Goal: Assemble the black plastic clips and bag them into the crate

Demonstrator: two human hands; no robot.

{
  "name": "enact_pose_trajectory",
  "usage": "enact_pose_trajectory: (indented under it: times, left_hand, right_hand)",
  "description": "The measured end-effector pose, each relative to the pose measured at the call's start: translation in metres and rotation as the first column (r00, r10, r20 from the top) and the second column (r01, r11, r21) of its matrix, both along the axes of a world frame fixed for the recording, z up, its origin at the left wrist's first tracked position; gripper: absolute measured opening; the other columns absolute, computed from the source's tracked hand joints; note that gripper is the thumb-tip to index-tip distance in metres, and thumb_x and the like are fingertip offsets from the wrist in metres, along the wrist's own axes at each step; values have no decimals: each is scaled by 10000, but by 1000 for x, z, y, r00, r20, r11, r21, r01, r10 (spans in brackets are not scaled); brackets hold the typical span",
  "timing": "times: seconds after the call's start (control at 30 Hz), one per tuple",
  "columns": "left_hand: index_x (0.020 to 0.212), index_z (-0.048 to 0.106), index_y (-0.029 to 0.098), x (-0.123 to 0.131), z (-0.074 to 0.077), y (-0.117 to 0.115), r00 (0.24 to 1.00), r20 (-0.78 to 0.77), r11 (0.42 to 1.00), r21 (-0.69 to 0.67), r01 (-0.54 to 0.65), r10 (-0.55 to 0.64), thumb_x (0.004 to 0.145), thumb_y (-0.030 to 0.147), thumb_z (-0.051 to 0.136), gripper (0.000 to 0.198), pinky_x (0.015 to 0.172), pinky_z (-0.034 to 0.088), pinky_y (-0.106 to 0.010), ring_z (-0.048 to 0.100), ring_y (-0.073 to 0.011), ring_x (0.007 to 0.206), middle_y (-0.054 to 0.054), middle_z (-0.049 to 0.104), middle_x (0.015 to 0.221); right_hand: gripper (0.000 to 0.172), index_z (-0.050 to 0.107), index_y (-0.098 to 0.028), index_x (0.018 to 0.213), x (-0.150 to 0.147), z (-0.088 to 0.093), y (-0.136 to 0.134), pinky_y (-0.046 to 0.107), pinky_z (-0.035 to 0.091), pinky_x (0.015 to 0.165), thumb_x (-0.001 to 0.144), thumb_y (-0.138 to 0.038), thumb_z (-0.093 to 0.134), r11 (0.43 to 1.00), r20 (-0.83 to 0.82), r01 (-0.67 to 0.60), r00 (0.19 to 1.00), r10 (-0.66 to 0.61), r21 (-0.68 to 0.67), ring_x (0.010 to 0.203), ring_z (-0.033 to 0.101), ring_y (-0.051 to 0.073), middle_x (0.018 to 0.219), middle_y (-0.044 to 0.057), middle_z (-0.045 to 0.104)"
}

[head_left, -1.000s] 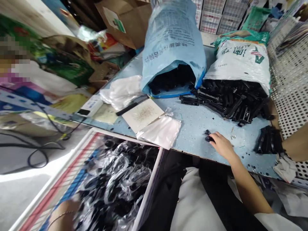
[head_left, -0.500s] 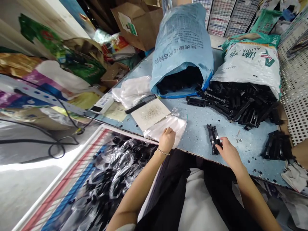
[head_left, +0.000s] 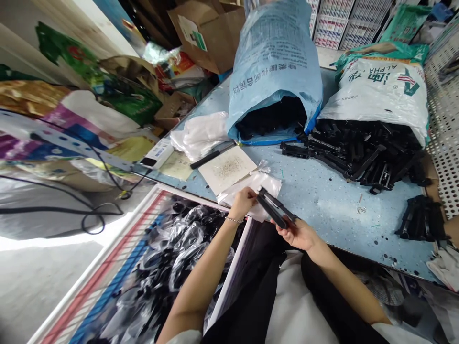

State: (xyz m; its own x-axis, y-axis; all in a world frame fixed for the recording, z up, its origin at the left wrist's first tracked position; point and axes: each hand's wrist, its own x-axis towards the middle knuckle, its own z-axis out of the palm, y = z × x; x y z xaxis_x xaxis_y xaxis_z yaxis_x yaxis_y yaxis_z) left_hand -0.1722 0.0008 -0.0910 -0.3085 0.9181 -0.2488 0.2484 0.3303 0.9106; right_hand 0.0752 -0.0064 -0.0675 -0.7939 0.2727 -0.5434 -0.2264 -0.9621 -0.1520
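Note:
My right hand [head_left: 297,234] holds a pair of long black bar-shaped parts [head_left: 271,206] by their near end, just above the table's front edge. Their far ends, with a pale shiny spot, point toward my left hand [head_left: 245,201]. That hand's fingers are pinched at the near left edge of a clear plastic bag [head_left: 268,184]. The bag lies flat on the table, and the black parts cover some of it. Exactly how the left fingertips grip the film is hard to see.
Similar black parts [head_left: 369,153] spill from a white sack [head_left: 387,91]; a blue sack [head_left: 276,71] stands beside it. A small black stack [head_left: 421,217] sits at right. Left are a cardboard sheet [head_left: 225,167], more bags [head_left: 201,134] and a crate [head_left: 118,267] of bagged black pieces.
My right hand has lifted the black parts off the table and carried them left to the plastic bag. My left hand has shifted slightly left and its fist has become a pinch.

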Motion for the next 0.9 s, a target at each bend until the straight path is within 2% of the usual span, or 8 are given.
enact_pose_trajectory:
  times: [0.13,0.3,0.4,0.47,0.57,0.7,0.8,0.9]
  left_hand:
    - [790,468,216,-4,-6,-9,995,92,998,63,-29,23,725,416,687,304,589,509,-268,668,-168,636,-5,677,670]
    - [778,585,189,-5,-2,-14,997,-78,988,148,39,-28,783,199,555,33,852,569,-393,713,-231,918,-75,734,848]
    - [957,692,170,-6,8,-15,967,-251,978,186,94,-45,763,94,531,263,1061,477,-491,651,-284,1130,-126,718,1111]
    - [1144,674,157,-5,18,-19,892,-447,957,227,182,-63,805,75,496,392,1105,449,-514,593,-308,1240,-158,651,1278]
    - [1344,574,162,10,37,-36,778,-620,890,291,352,-105,900,83,417,478,1106,479,-467,564,-277,1296,-162,600,1359]
    - [1467,453,231,49,62,-66,780,-582,725,432,537,-231,959,89,388,532,1099,506,-390,563,-213,1304,-129,590,1380]
    - [1439,470,268,67,65,-79,844,-484,716,503,484,-231,960,93,447,511,1047,543,-359,607,-192,1240,-114,615,1333]
    - [1325,531,239,68,51,-78,895,-437,764,545,345,-92,947,68,460,420,994,566,-374,614,-199,1218,-123,617,1299]
  right_hand:
    - [241,629,-22,1109,-2,-9,-2,101,551,520,1012,-181,476,995,-10,68,998,-69,-74,591,635,65,786,81,688]
    - [319,593,-24,1197,3,-7,-2,126,563,514,1042,-253,432,988,-83,19,996,-32,-154,592,629,75,820,88,690]
    - [346,588,-15,1181,-7,-10,-3,111,546,493,1060,-245,359,980,-77,-21,997,6,-197,573,615,71,777,77,669]
    - [341,585,-21,1169,-12,-14,-5,85,518,470,1064,-238,343,977,-77,-10,997,-7,-211,554,587,56,763,65,660]
    - [268,586,-66,1169,-14,-18,-7,56,477,438,1042,-227,414,981,-135,15,990,-42,-194,542,539,40,771,39,654]
    - [148,631,-117,1002,-9,-19,-9,46,444,414,987,-216,521,995,-173,92,980,-98,-41,528,502,34,759,21,630]
    - [107,634,-140,970,-2,-13,-14,40,412,395,949,-238,597,987,-174,161,973,-154,23,510,452,23,776,7,615]
    - [287,624,-137,1101,4,-2,-21,32,361,362,868,-274,721,968,-249,247,940,-231,32,493,390,16,781,-18,577]
